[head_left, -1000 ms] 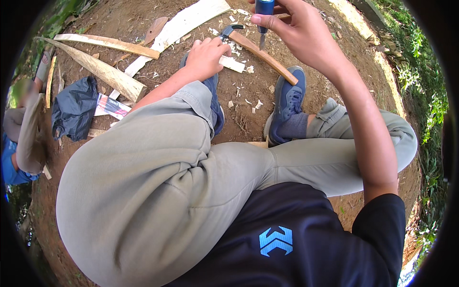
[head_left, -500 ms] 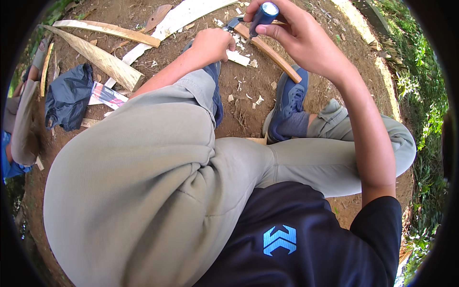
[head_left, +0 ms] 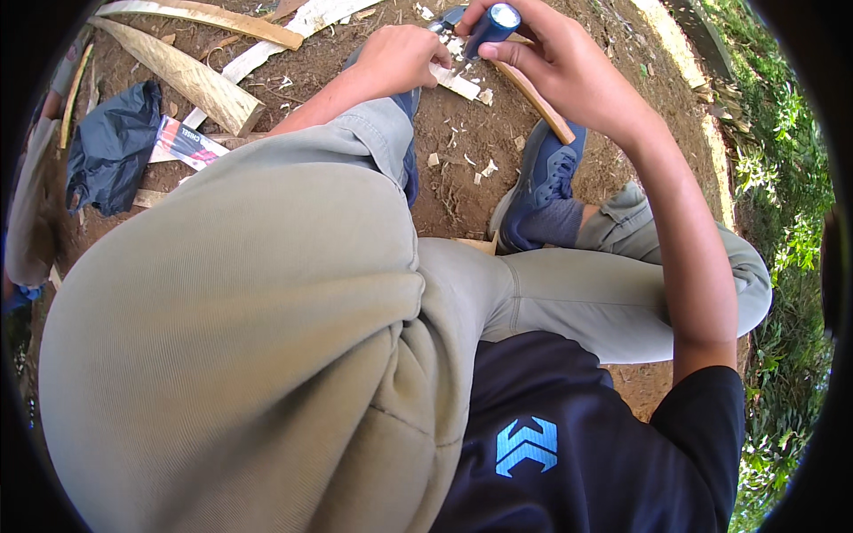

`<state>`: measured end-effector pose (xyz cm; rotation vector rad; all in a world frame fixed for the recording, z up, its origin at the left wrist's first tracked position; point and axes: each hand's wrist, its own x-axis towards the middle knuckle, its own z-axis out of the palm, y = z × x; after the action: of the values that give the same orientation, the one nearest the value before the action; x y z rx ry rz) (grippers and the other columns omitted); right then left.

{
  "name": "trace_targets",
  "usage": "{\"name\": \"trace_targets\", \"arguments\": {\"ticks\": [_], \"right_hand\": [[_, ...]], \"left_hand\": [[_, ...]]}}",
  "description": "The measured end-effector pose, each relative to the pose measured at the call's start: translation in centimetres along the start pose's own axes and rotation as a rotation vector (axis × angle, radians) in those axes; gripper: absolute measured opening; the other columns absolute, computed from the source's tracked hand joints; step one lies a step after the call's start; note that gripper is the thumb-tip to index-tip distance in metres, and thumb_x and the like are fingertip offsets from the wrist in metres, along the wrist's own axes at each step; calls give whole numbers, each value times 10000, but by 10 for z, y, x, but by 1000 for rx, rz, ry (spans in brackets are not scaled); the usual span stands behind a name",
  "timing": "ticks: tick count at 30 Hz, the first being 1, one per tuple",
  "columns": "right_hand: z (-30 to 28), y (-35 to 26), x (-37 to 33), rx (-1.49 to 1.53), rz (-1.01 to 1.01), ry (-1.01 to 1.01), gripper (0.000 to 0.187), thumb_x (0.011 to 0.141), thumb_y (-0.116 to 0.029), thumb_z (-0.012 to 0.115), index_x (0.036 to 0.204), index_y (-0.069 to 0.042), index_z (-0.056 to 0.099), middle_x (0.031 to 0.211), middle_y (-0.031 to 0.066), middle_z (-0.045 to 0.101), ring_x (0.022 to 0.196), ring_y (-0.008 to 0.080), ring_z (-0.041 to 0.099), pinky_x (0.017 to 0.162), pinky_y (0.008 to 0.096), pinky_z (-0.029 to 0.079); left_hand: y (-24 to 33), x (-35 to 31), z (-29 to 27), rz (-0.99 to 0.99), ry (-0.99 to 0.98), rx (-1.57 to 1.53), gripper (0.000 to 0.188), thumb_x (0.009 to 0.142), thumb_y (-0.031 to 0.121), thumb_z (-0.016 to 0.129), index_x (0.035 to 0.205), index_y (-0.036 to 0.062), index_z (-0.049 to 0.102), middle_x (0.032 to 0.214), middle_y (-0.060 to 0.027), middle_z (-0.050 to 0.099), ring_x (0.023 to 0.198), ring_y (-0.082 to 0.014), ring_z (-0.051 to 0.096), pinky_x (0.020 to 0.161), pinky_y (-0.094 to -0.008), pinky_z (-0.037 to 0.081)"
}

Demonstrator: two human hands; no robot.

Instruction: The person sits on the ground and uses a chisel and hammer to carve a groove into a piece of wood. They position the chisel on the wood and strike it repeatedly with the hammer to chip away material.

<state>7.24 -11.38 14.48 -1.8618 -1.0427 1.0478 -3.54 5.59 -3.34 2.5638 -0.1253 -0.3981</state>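
Note:
My right hand (head_left: 569, 75) is wrapped round the blue handle of a chisel (head_left: 491, 31), its pale butt end facing up. The chisel's narrow blade points down at a small pale piece of wood (head_left: 457, 83); whether the tip touches it I cannot make out. My left hand (head_left: 402, 60) has its fingers curled and pressed on the left end of that piece. Beneath my right hand lies a hammer (head_left: 540, 105), its wooden handle resting against my right shoe and its dark head on the ground past the chisel. Wood chips are scattered around.
Planks and a wedge-shaped timber (head_left: 182, 75) lie on the dirt at the far left. Nearer are a black plastic bag (head_left: 114, 147) and a printed card package (head_left: 188, 144). Another person's leg (head_left: 40, 191) shows at the left edge. Green plants (head_left: 791, 204) border the right.
The view has shifted a little. My left hand has come slightly closer to the chisel, and the wood piece shows more fully. Both hands keep their holds.

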Motion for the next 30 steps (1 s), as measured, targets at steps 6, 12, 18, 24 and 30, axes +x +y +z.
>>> {"name": "trace_targets", "arguments": {"ticks": [6,12,18,24,30], "right_hand": [[-3,10,-5,-50,-6,177,236,962,34,617,1184,-35,580,1064,101,671,1024,163,658,911,330,549],[-10,15,-7,53,34,242,211,977,17,620,1180,-29,584,1070,86,667,1028,152,661,909,322,547],[-8,12,-7,-39,27,192,213,979,19,617,1183,-24,575,1087,88,650,1043,143,643,910,310,532],[-8,20,-6,44,-41,183,219,983,20,605,1191,-32,559,1084,81,642,1047,148,640,923,314,526],[-6,15,-2,23,17,177,211,986,32,589,1182,-37,561,1086,80,640,1046,150,641,924,316,526]], "left_hand": [[6,6,-7,-23,-30,2,282,734,249,795,1014,248,819,902,-75,768,865,-286,740,773,-428,588],[6,9,-7,-64,-34,49,306,745,311,812,1050,284,818,910,-73,769,875,-278,741,782,-419,587],[2,15,-12,-120,-108,3,372,745,340,842,1113,306,804,996,-50,777,951,-262,733,849,-401,569],[3,15,-11,-83,-75,-7,385,729,357,859,1107,300,805,1032,-36,776,972,-251,731,847,-398,565],[-7,13,-2,-97,-59,-66,407,719,342,866,1115,278,797,1048,-39,774,988,-250,730,847,-396,560]]}}
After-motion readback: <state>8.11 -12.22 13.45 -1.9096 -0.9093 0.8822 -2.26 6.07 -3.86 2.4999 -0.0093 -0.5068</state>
